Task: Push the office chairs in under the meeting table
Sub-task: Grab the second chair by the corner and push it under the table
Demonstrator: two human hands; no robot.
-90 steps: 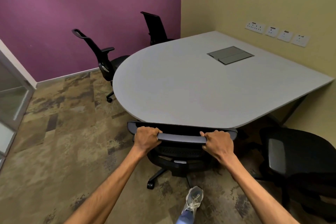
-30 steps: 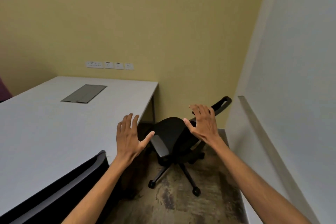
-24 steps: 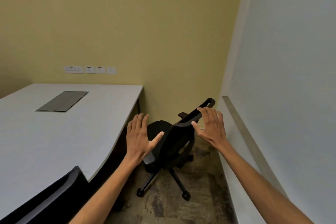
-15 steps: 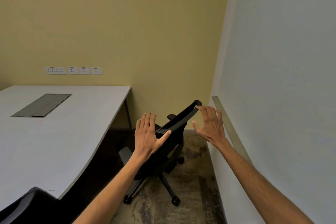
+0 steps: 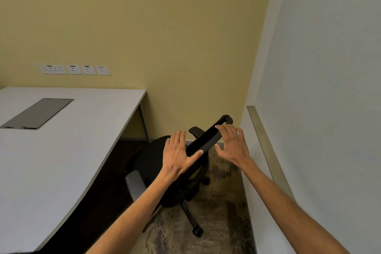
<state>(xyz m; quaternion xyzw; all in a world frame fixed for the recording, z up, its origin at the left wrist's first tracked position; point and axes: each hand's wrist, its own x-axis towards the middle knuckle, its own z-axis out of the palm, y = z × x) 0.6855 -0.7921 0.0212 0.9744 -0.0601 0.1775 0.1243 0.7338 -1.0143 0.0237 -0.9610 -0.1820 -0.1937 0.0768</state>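
Head view: both hands spreading wide over the black office chair (image 5: 165, 169) backrest, left hand (image 5: 179, 156) seemingly touching, right hand (image 5: 232, 146) fingertips brushing it (chair angled beside the surface (image 5: 61, 140), near the corner).

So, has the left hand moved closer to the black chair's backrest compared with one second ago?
Yes. The left hand was then short of the chair, beside the table edge; now it lies on the top rail of the backrest, open.
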